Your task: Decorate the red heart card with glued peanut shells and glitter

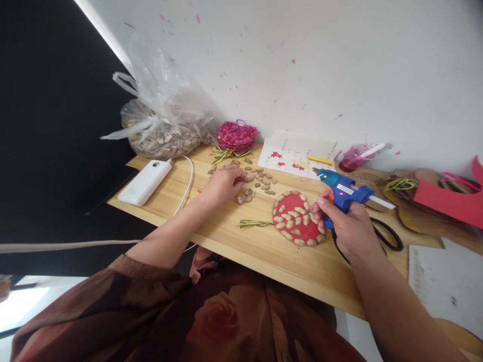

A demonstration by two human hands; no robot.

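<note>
My right hand (349, 229) is wrapped round the handle of a blue hot glue gun (343, 191), with a white glue stick out of its back end and a small red light on its side. Just left of that hand lies a round red disc (290, 202) edged with peanuts, with more peanuts in rows across its middle. A yellow-green and dark tassel (253, 223) sticks out from the disc's left side. Over the loose peanuts (266, 181), my left hand (224, 185) has its fingers curled together; what they pinch, if anything, is hidden.
A clear plastic bag of peanuts (166, 138) stands at the back left, near a white power bank (145, 182) with a cable. Behind are a pink tasselled ornament (237, 137), paper with red stars (267, 158) and a plastic cup (352, 158). Red card (449, 201) lies at right.
</note>
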